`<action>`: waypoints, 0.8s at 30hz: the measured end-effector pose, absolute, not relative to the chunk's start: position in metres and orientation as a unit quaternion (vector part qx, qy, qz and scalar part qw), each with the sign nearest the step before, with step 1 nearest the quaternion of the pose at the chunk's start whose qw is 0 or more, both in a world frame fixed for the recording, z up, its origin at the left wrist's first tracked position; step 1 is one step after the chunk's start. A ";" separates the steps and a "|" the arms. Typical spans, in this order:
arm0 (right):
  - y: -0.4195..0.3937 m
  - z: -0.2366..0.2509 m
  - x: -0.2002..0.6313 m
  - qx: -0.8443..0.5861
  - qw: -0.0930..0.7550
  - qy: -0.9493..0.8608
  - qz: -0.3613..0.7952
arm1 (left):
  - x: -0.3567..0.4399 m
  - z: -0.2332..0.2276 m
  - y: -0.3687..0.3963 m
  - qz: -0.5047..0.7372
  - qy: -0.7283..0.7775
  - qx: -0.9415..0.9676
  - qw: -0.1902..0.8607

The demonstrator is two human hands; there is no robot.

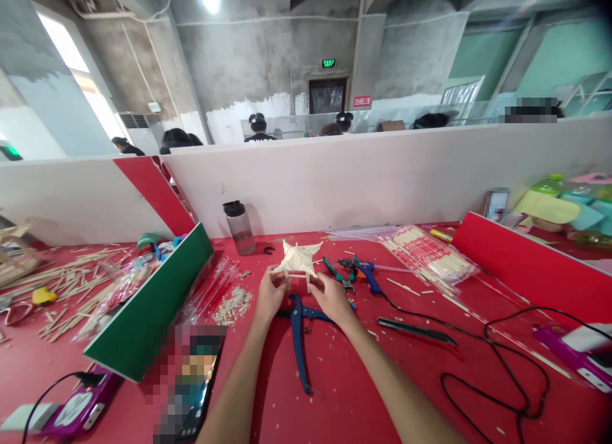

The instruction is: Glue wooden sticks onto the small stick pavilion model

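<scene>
Between my two hands is a small pale wooden stick model (297, 259) with a star-like, ridged top and short legs below. My left hand (271, 296) is closed on its left side, and my right hand (331, 296) grips the right side. Just below the hands lies a blue-handled cutter (297, 342) on the red tabletop. Beyond my right hand are green-handled pliers (338, 273) and a blue glue gun (366, 275) with a black cord. A heap of cut stick bits (234, 305) lies to the left of my left hand.
A dark water bottle (240, 227) stands by the white partition (335, 182). A green divider (153, 303) and a red divider (530, 265) flank the workspace. A phone (196, 386), a black knife (415, 330), bundled sticks (435, 252) and purple power strips (83, 402) lie around. People sit beyond the partition.
</scene>
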State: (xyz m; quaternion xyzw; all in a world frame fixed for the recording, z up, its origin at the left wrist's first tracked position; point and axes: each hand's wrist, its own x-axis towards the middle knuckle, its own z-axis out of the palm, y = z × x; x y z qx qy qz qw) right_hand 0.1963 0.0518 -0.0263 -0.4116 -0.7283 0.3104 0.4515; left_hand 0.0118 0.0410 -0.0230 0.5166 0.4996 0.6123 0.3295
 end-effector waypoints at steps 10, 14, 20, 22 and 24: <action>0.053 -0.027 0.195 -0.402 0.460 -0.708 0.353 | 0.014 -0.017 0.037 0.589 0.509 0.535 0.328; 0.051 -0.025 0.195 -0.395 0.481 -0.683 0.383 | 0.014 -0.018 0.037 0.575 0.520 0.545 0.318; 0.043 -0.006 0.200 -0.414 0.510 -0.691 0.302 | 0.011 -0.022 0.036 0.539 0.549 0.567 0.294; 0.040 -0.001 0.202 -0.418 0.509 -0.700 0.276 | 0.010 -0.023 0.036 0.527 0.559 0.572 0.287; 0.038 0.002 0.204 -0.420 0.510 -0.709 0.248 | 0.010 -0.023 0.036 0.516 0.570 0.575 0.279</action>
